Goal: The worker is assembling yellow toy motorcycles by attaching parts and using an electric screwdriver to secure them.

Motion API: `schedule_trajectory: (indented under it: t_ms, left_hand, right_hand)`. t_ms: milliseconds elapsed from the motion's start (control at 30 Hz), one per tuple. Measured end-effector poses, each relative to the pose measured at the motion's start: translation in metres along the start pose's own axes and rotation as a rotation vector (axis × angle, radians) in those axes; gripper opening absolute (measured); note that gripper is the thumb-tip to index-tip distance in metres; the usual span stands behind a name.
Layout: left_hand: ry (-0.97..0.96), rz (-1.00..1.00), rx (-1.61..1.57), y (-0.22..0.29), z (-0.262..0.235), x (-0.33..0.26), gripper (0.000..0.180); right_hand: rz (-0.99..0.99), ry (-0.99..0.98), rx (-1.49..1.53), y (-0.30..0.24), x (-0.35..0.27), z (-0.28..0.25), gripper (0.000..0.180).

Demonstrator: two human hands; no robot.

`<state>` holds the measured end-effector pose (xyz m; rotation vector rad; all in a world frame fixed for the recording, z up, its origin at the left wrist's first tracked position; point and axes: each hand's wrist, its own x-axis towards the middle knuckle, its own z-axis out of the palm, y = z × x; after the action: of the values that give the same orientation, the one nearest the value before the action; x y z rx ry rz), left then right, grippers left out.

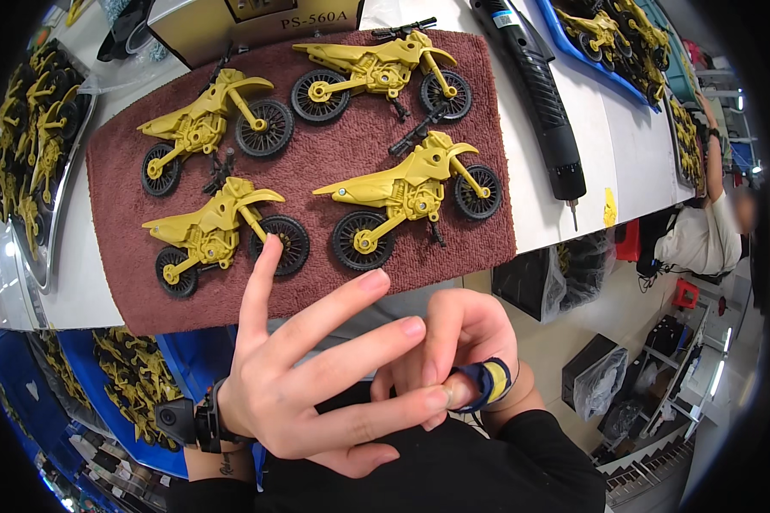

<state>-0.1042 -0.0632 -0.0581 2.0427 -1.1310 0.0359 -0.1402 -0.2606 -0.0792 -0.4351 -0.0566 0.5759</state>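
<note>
My left hand [304,380] is open over the front edge of a maroon towel, fingers spread, its index fingertip touching my right thumb. My right hand [470,333] is curled closed beside it; whatever its fingers may hold is hidden. A blue and yellow band [496,382] wraps the right thumb. Several yellow toy motorcycles with black wheels lie on the towel [308,171]: a near-left one [210,231] just past my left little finger, a near-right one [406,192], a far-left one [201,124] and a far-right one [381,68].
A black electric screwdriver [543,111] lies right of the towel, bit toward me. A box [257,26] stands behind. Toy motorcycles fill a clear tray [60,205] at left, a blue tray [573,56] at far right and a blue bin [85,376] below. A co-worker [701,239] is at right.
</note>
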Motion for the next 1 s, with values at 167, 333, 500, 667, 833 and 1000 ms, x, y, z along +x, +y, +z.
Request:
schedule_trajectory:
  t_ms: [167, 333, 500, 667, 833, 1000]
  left_hand:
    - [-0.006, -0.019, -0.007, 0.003, -0.002, 0.001, 0.04]
    - [0.02, -0.023, -0.032, 0.007, -0.001, 0.001, 0.042]
    - [0.066, 0.009, 0.018, 0.005, 0.006, 0.002, 0.046]
    - [0.05, 0.019, 0.068, 0.003, 0.003, -0.001, 0.048]
    - [0.045, 0.017, 0.071, 0.004, -0.004, -0.001, 0.047]
    - [0.038, 0.017, 0.007, 0.0, 0.0, 0.0, 0.046]
  right_hand:
    - [-0.072, 0.043, -0.092, 0.0, 0.0, 0.003, 0.018]
    - [-0.096, -0.039, -0.012, 0.005, 0.003, 0.001, 0.018]
    - [0.032, -0.005, 0.07, -0.003, 0.001, 0.004, 0.027]
    - [-0.145, -0.141, 0.371, -0.008, 0.004, -0.006, 0.026]
    - [-0.12, -0.304, 0.435, -0.02, 0.0, -0.015, 0.014]
    - [-0.107, -0.295, 0.491, -0.024, -0.002, -0.017, 0.014]
